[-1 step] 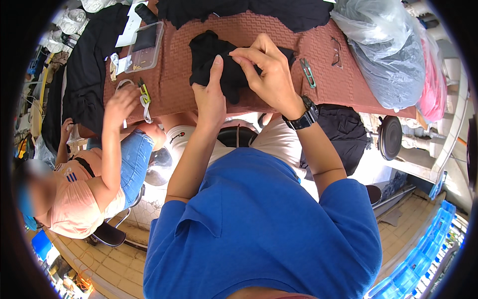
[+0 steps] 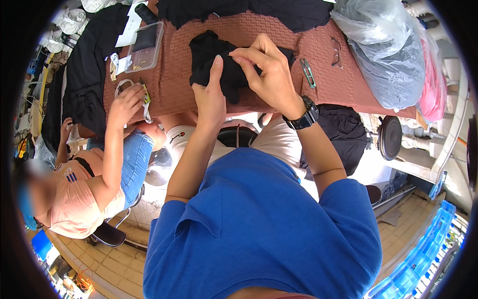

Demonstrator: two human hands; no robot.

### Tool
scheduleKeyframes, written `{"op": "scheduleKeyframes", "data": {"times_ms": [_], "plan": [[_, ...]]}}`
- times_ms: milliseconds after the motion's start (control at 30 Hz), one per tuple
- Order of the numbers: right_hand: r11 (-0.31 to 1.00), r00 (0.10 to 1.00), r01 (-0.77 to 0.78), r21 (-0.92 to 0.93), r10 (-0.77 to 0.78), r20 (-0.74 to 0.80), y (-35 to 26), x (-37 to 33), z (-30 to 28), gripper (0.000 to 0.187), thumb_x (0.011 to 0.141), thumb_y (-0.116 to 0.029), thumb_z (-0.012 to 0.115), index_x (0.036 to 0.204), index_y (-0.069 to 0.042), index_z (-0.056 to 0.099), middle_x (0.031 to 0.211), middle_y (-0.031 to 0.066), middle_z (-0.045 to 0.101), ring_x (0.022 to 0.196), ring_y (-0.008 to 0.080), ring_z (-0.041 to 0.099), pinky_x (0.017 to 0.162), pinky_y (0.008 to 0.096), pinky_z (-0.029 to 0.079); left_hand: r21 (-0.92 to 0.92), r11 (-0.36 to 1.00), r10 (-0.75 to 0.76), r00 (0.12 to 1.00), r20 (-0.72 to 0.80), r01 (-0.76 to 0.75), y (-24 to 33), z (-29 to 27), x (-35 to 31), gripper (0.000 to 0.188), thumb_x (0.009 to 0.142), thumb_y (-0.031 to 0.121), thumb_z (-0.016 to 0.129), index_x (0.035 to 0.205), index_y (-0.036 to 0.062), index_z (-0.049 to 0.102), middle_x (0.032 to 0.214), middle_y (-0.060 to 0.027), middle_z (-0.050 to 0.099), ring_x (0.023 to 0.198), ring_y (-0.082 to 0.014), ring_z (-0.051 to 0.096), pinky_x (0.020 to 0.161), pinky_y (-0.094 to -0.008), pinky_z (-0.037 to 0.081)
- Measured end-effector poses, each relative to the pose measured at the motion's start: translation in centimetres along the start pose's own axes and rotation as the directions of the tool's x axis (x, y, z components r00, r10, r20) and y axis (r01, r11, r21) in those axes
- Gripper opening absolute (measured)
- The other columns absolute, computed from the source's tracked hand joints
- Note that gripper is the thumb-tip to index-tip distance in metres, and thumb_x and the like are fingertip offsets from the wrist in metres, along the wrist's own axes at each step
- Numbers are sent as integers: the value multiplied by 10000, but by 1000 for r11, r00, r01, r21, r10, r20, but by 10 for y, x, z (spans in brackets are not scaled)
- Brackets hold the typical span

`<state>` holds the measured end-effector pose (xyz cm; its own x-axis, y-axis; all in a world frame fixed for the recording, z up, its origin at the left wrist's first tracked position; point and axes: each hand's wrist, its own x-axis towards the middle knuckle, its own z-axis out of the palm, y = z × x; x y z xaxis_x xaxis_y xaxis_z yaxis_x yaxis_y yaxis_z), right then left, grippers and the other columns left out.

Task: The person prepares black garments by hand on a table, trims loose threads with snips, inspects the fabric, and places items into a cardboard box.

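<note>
A piece of black cloth [image 2: 209, 60] lies bunched over the near side of the table in front of me. My left hand [image 2: 211, 99] grips its near left edge, thumb on top and pointing away from me, the other fingers hidden beneath. Over the cloth, my right hand [image 2: 266, 67] has thumb and forefinger pinched together. From the pinch a tiny pale needle-like sliver [image 2: 230, 54] sticks out, close to my left thumb tip; any thread on it is too fine to see. Green-handled thread snips [image 2: 307, 73] rest on the table to the right of my right hand.
A brown textured tablecloth [image 2: 174, 55] covers the table. Eyeglasses [image 2: 337, 52] and a large grey plastic bag [image 2: 388, 55] are at the right. A clear tray [image 2: 158, 50] stands at the left. A co-worker's hand [image 2: 125, 104] is by yellow snips [image 2: 147, 94].
The co-worker's hand has shifted slightly right, onto the yellow snips. My hands and the black cloth look the same.
</note>
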<state>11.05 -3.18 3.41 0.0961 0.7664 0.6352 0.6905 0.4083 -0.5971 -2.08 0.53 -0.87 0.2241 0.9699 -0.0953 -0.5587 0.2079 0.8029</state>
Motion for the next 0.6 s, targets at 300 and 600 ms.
{"op": "scheduleKeyframes", "data": {"times_ms": [300, 600], "plan": [[999, 998, 47, -22, -46, 40, 3, 3, -1, 170, 844, 47, 683, 1001, -5, 723, 818, 103, 534, 706, 235, 562, 635, 339, 462, 45, 999, 23, 1000, -3, -23, -4, -3, 2, 216, 982, 164, 657, 1078, -25, 700, 1037, -50, 700, 925, -98, 633, 809, -250, 501], [994, 991, -104, 24, 102, 83, 2, 10, -4, 176, 824, -4, 739, 998, -10, 711, 799, 84, 600, 680, 192, 600, 641, 311, 496, 180, 979, 88, 996, 34, -93, -15, -6, 7, 207, 969, 142, 671, 1087, -24, 710, 1037, -40, 703, 918, -88, 624, 812, -244, 491]]}}
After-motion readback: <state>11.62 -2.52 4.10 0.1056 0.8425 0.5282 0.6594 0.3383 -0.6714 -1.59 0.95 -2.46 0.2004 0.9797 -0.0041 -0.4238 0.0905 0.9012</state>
